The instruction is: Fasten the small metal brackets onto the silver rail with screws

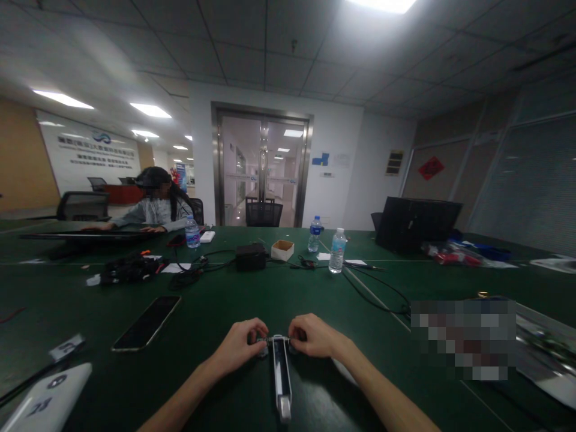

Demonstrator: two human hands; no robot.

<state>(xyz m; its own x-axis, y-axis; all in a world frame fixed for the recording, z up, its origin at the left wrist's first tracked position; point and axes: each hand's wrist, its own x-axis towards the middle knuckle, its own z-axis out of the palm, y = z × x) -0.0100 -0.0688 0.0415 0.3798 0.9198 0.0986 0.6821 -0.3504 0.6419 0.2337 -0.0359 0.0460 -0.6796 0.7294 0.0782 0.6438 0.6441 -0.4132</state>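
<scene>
Left hand point(240, 345) and right hand point(315, 336) both pinch the far end of a narrow strip point(281, 375) on the worktop point(225, 300); work underway, unfinished.

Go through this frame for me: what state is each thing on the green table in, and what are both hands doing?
Left hand: closed, pinching the far end of the narrow device.
Right hand: closed on the same end.
Narrow device: lying flat, lengthwise toward the camera.
Phone: flat, screen dark.
Water bottles: upright, capped.
Small cardboard box: open on top.
Laptop: open, back facing the camera.
Glass doors: shut.
</scene>
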